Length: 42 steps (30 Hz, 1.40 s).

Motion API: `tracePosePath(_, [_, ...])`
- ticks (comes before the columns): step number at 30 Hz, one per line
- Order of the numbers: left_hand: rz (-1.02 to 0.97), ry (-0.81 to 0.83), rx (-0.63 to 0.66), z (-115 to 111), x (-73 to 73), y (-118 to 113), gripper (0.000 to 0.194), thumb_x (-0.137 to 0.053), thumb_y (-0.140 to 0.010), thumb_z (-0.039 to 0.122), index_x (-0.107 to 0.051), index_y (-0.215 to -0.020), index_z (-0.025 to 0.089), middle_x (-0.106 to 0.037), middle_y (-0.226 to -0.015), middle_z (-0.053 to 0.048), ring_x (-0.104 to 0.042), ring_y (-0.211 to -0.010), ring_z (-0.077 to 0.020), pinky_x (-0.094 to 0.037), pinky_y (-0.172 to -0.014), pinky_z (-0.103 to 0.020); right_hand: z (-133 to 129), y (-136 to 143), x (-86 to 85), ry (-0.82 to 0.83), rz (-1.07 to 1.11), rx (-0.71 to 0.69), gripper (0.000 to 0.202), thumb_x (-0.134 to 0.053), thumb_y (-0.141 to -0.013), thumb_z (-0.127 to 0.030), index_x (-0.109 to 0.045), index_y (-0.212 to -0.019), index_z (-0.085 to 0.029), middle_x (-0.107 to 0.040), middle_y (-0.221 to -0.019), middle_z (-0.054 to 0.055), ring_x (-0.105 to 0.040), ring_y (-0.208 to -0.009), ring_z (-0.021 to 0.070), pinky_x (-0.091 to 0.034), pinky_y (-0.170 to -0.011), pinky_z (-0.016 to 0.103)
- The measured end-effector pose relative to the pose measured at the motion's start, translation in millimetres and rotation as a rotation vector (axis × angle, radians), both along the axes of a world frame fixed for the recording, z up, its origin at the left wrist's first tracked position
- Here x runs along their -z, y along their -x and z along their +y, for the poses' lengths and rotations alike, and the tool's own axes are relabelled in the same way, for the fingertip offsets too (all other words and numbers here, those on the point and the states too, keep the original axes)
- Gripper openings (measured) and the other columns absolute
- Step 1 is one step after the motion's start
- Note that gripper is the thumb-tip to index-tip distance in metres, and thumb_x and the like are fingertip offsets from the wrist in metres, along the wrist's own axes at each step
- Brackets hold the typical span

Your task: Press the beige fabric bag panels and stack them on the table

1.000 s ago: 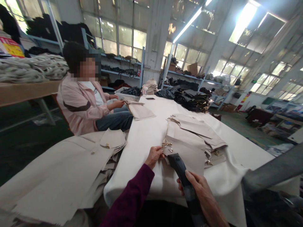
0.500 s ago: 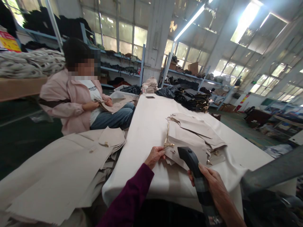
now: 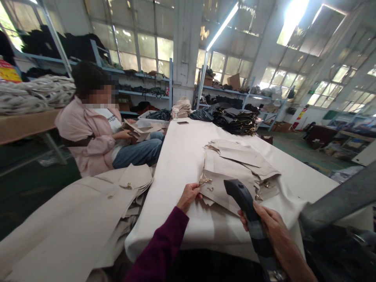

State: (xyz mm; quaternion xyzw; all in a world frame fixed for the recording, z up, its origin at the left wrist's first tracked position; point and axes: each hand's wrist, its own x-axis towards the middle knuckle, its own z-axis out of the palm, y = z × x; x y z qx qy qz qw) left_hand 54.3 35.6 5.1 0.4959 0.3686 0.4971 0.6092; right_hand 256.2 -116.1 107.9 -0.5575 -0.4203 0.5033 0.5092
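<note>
Tall windows (image 3: 146, 50) stand beyond the white counter (image 3: 180, 152), where the left grip (image 3: 189, 196) is pinched on the edge of a beige cloth piece (image 3: 221, 196), with a gold clasp (image 3: 206, 180) just beyond that grip. The right grip (image 3: 268, 219) is wrapped around a black tool (image 3: 244, 200), which has drawn rightward from the left grip over the last second, so the clasp now lies clear of the tool.

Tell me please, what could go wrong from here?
The black tool, gripped in the right hand, has its head turned leftward; swung that way, it might bump the left hand or the gold-coloured metal parts beside it. The left hand holds the beige piece only by its edge, so pulling could perhaps disturb the neighbouring beige pieces. The white cover is rucked near the right hand and might get dragged.
</note>
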Motion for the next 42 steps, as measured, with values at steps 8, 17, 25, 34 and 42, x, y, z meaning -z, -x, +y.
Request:
tracePosePath(8, [-0.013,-0.046,-0.148,21.7,-0.9,-16.3,0.036,-0.058,-0.073,0.049,-0.063,-0.07,0.013,-0.063,-0.063,-0.002,-0.053,-0.055,-0.0124,-0.038,-0.051,-0.023,-39.6,-24.6,15.5,0.102,0.065,-0.031,0.048,-0.063,-0.074,-0.059,-0.073,-0.074,-0.011,-0.068,-0.059,0.006,-0.059,-0.051,0.0162,-0.046,-0.046,0.023])
tracePosePath(17, [0.104,-0.195,-0.126,17.2,-5.5,-19.5,0.044,-0.07,-0.066,0.03,-0.062,-0.107,0.016,-0.069,-0.088,-0.005,-0.062,-0.08,-0.0186,-0.045,-0.073,-0.027,-28.3,-20.5,28.7,0.102,0.075,-0.076,0.051,-0.061,-0.073,-0.062,-0.073,-0.076,-0.012,-0.07,-0.061,0.008,-0.06,-0.049,0.0187,-0.048,-0.048,0.028])
tracePosePath(25, [0.299,-0.281,-0.244,26.1,4.2,-24.3,0.032,-0.059,-0.072,0.019,-0.061,-0.103,0.015,-0.069,-0.083,-0.005,-0.064,-0.077,-0.0192,-0.048,-0.074,-0.03,-19.3,-13.0,26.5,0.117,0.085,-0.104,0.047,-0.061,-0.076,-0.059,-0.072,-0.074,-0.013,-0.069,-0.06,0.006,-0.06,-0.05,0.0171,-0.048,-0.048,0.025])
tracePosePath(34, [0.197,-0.283,-0.147,28.8,8.4,-22.5,0.035,-0.055,-0.073,0.017,-0.058,-0.108,0.011,-0.069,-0.092,-0.009,-0.065,-0.08,-0.0179,-0.05,-0.075,-0.029,35.7,-4.0,9.8,-0.023,0.056,-0.066,0.046,-0.061,-0.078,-0.054,-0.07,-0.072,-0.01,-0.067,-0.056,0.004,-0.057,-0.045,0.013,-0.043,-0.043,0.021])
tracePosePath(42, [0.071,-0.184,-0.121,23.4,-0.8,-27.3,0.056,-0.064,-0.074,0.03,-0.047,-0.127,0.017,-0.069,-0.094,-0.005,-0.066,-0.078,-0.0171,-0.05,-0.062,-0.023,70.6,-0.2,9.7,-0.073,0.081,-0.04,0.04,-0.06,-0.082,-0.048,-0.069,-0.077,-0.01,-0.069,-0.061,0.006,-0.058,-0.047,0.0131,-0.046,-0.044,0.022])
